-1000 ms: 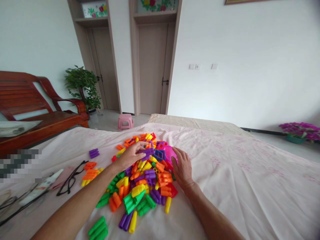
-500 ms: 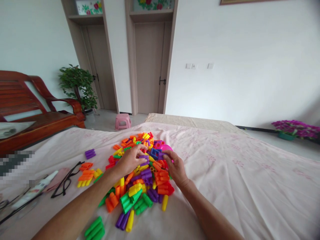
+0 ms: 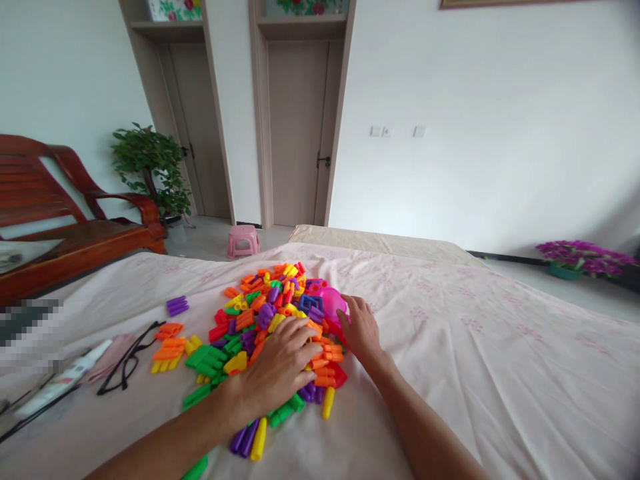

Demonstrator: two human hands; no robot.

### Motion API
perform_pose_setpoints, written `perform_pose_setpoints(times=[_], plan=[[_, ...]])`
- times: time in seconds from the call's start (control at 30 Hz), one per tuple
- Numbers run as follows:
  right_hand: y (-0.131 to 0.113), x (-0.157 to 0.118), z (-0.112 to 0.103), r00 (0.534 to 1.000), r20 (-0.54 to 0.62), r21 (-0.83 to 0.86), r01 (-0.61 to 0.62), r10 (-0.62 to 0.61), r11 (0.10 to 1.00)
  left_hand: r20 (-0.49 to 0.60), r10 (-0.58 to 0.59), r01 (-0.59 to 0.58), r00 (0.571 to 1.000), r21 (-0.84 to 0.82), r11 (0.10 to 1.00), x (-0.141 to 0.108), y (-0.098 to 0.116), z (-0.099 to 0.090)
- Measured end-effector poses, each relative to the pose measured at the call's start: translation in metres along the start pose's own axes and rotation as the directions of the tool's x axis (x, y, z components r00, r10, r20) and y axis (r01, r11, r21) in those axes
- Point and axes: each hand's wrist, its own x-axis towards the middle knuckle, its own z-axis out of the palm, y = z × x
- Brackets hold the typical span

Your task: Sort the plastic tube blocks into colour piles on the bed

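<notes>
A heap of plastic toy building blocks (image 3: pixel 245 318) in orange, yellow, green, purple and red lies on the pale cloth. My left hand (image 3: pixel 283 357) rests palm down over the front middle of the heap, fingers spread, hiding the blocks beneath it. At the heap's right edge, my right hand (image 3: pixel 363 330) has its thumb and fingers round the right side of a bright pink, round plastic piece (image 3: pixel 333 303). A blue square frame block (image 3: pixel 310 305) sits just left of this piece, with a purple block against it.
Left of the heap lie a purple block (image 3: pixel 177 306), black glasses (image 3: pixel 129 360), a white tube (image 3: pixel 65 380) and several orange and yellow blocks (image 3: pixel 169 350). Beyond the cloth-covered surface (image 3: pixel 450 373) stand a pink stool (image 3: pixel 243 241), a wooden bench (image 3: pixel 75 220) and a potted plant (image 3: pixel 150 167).
My left hand has come nearer and lies flat over the blocks. My right hand has left the blue and purple blocks and moved right to the pink round piece.
</notes>
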Motion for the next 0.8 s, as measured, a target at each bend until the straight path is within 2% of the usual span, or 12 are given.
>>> perform_pose_setpoints(times=[0.1,0.2,0.33,0.47,0.6,0.7,0.8], plan=[[0.003,-0.006,0.001,0.995,0.056,-0.184,-0.074,0.086,0.980,0.043,-0.012,0.006,0.999,0.119,0.993,0.005,0.007,0.008],[0.004,-0.008,0.001,0.980,0.146,-0.192,-0.110,0.139,0.975,0.010,-0.064,0.061,0.998,0.202,0.978,0.007,0.002,0.007],[0.010,-0.004,0.007,0.966,0.195,-0.076,-0.157,0.169,0.985,-0.038,-0.142,0.147,0.989,0.222,0.964,0.003,-0.013,0.000],[0.014,-0.001,0.016,0.958,0.173,0.145,-0.253,0.227,0.957,-0.071,-0.171,0.182,0.983,0.180,0.967,-0.002,-0.028,-0.005],[0.010,-0.003,0.020,0.972,0.163,0.373,-0.219,0.168,0.902,-0.194,-0.271,0.305,0.943,0.178,0.936,-0.006,-0.046,-0.015],[0.007,-0.003,0.020,0.973,0.185,0.381,-0.198,0.135,0.903,-0.323,-0.338,0.408,0.884,0.180,0.895,-0.012,-0.059,-0.029],[0.006,-0.003,0.019,0.969,0.197,0.356,-0.211,0.148,0.910,-0.333,-0.387,0.446,0.860,0.121,0.887,-0.023,-0.066,-0.040]])
